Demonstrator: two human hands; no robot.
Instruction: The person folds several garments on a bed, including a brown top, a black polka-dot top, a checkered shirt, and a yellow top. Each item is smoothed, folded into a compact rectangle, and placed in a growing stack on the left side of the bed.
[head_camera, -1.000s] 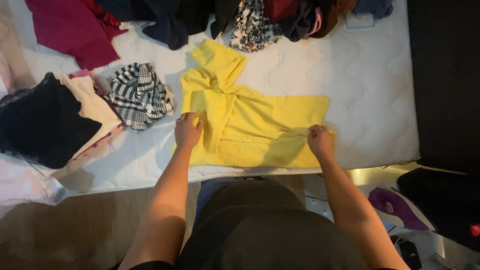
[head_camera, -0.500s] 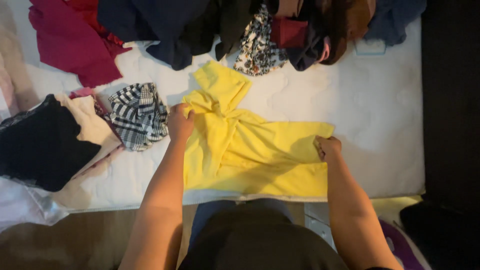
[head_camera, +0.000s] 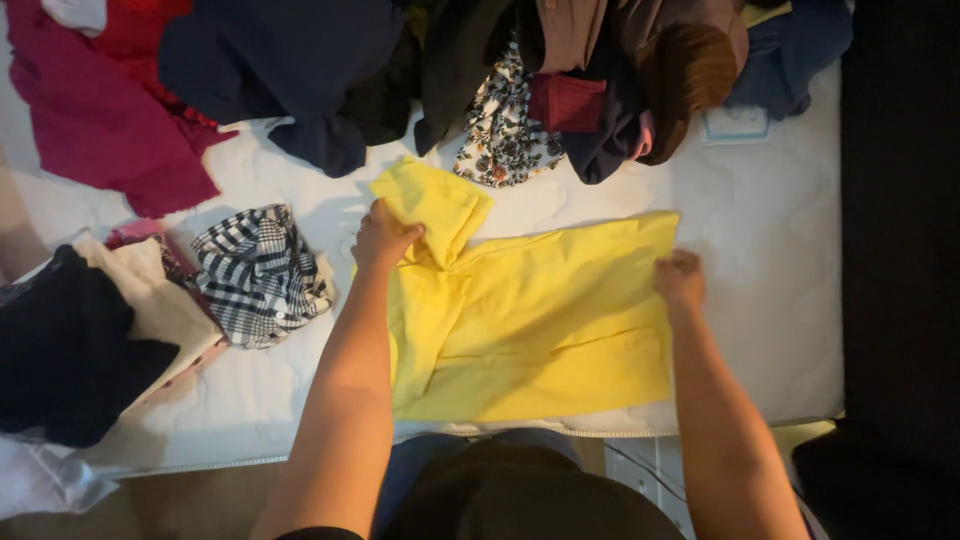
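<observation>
A yellow shirt (head_camera: 540, 330) lies spread flat on the white mattress (head_camera: 760, 250), close to its near edge and roughly midway along it. The left hand (head_camera: 385, 238) is closed on the cloth at the shirt's left side, where a sleeve (head_camera: 432, 203) folds up toward the far edge; the fingers are curled and pinch the fabric at the fold. The right hand (head_camera: 680, 278) is also closed, bunched on the shirt's right edge near its far corner, gripping the hem there.

The shirt looks like thin, soft knit: light, limp, with no stiffness, so it will sag and crease wherever it is not held. It is best taken at seams, corners or along a folded edge, with both hands well apart to keep it taut.

A checked cloth (head_camera: 258, 275) sits near the left edge beside a dark and cream stack (head_camera: 90, 340), and a pile of mixed clothes (head_camera: 480, 70) runs along the far edge.
</observation>
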